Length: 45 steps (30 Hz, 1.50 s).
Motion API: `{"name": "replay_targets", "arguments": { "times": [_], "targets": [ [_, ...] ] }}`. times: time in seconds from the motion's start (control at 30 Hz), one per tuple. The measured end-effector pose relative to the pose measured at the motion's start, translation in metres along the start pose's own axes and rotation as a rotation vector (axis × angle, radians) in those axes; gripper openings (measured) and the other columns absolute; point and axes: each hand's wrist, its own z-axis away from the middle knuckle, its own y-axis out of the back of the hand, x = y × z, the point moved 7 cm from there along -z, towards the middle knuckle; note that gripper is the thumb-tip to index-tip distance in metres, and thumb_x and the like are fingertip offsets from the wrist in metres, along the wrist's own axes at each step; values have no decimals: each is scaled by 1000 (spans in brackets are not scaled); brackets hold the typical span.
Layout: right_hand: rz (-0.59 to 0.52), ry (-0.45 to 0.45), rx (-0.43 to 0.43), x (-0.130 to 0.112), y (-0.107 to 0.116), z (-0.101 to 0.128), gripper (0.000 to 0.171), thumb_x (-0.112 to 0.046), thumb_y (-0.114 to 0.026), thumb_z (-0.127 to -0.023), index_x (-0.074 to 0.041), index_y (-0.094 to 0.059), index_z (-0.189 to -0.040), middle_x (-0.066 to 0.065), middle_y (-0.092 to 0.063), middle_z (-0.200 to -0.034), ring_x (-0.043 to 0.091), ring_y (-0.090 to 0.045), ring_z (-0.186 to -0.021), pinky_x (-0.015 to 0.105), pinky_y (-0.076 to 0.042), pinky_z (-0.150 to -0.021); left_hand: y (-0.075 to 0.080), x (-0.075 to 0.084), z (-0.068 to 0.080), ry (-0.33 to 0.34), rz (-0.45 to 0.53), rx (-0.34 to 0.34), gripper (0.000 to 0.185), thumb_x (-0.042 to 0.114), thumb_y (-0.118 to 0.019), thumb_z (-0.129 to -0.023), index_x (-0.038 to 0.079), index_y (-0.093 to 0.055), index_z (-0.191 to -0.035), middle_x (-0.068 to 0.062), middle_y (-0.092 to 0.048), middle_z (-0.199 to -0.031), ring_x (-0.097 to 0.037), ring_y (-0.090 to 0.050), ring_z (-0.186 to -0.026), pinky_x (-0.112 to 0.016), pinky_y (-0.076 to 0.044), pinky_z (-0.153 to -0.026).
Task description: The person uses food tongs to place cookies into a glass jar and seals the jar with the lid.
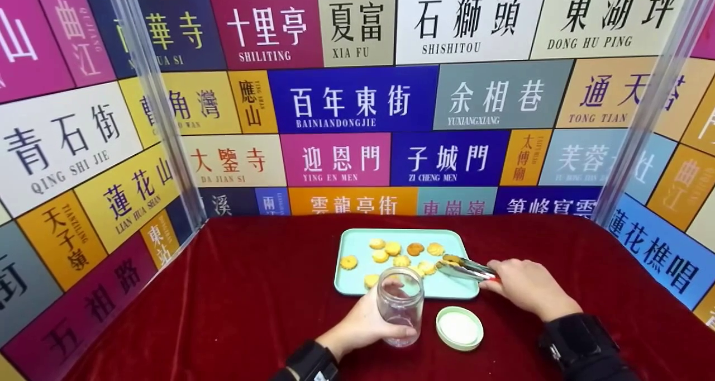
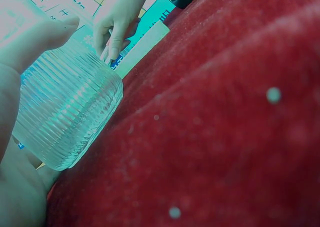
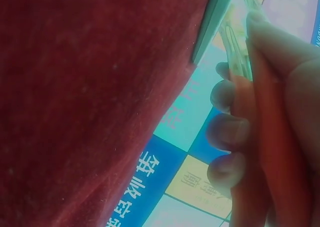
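My left hand [image 1: 363, 319] grips a clear ribbed jar [image 1: 403, 314], its mouth uncovered and tilted toward the head camera. In the left wrist view the jar [image 2: 70, 107] shows fine vertical ridges with the thumb across it. Red-handled metal tongs [image 3: 272, 132] are held in my right hand [image 1: 528, 286], thumb on one handle and fingers curled round the other. The metal ends of the tongs reach over the right side of a mint-green tray [image 1: 346, 241], their tips at a cookie. Several small golden cookies [image 1: 392, 249] lie on the tray, some partly hidden behind the jar.
A round pale-green lid [image 1: 459, 328] lies on the dark red cloth [image 1: 240, 303], right of the jar and in front of the tray. Colourful panels with Chinese place names [image 1: 352, 99] stand behind and at both sides of the table.
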Motion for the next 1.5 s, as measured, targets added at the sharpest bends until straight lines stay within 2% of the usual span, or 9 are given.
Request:
{"name": "replay_targets", "arguments": {
  "times": [0.2, 0.47, 0.63, 0.9, 1.07, 1.27, 1.5],
  "targets": [
    [-18, -16, 18, 4, 5, 0, 30, -40, -81, -93, -12, -74, -101, -4, -69, -83, 21, -62, -68, 47, -54, -64, 0, -1, 0, 2, -9, 4, 85, 23, -97, -75, 16, -53, -147, 4, -71, -127, -13, -66, -120, -33, -48, -109],
    [-79, -58, -45, 11, 6, 0, 23, -38, -80, -96, -16, -73, -98, -6, -66, -81, 17, -57, -68, 44, -51, -65, 1, -1, 0, 8, -17, 8, 88, 24, -98, -75, 14, -52, -149, 3, -71, -128, -13, -66, -120, -33, -48, -110],
    [-78, -59, -94, 13, 3, 2, 28, -43, -78, -96, -15, -73, -98, -5, -65, -81, 17, -55, -68, 43, -50, -64, 1, -2, 0, 8, -31, 11, 89, 24, -98, -75, 11, -51, -150, 4, -71, -127, -12, -66, -120, -34, -49, -110],
    [-121, -117, -211, 11, 10, 4, 48, -55, -74, -96, -10, -73, -111, -3, -65, -85, 17, -54, -73, 42, -48, -66, 2, -2, 0, 22, -54, 20, 92, 26, -98, -74, 9, -50, -150, 5, -71, -127, -11, -66, -119, -33, -49, -110],
    [-97, -120, -251, 7, 21, 7, 45, -55, -81, -89, -13, -73, -105, -4, -61, -81, 17, -52, -71, 41, -46, -64, 1, -2, 0, 20, -36, 13, 91, 24, -98, -74, 7, -50, -150, 4, -71, -127, -11, -67, -119, -32, -49, -109],
    [-37, -77, -206, -4, 24, 5, 30, -47, -84, -88, -21, -70, -89, -6, -59, -77, 17, -52, -68, 41, -47, -61, 1, -2, 0, 7, -24, 4, 90, 23, -97, -75, 6, -50, -149, 3, -71, -127, -12, -67, -118, -32, -49, -109],
    [6, -71, -81, -6, 10, -1, 36, -47, -83, -90, -13, -74, -100, -3, -64, -79, 22, -59, -69, 48, -51, -62, 1, -2, 0, 16, -28, 10, 89, 23, -98, -74, 11, -51, -149, 4, -71, -127, -12, -67, -119, -32, -49, -109]
  ]
}}
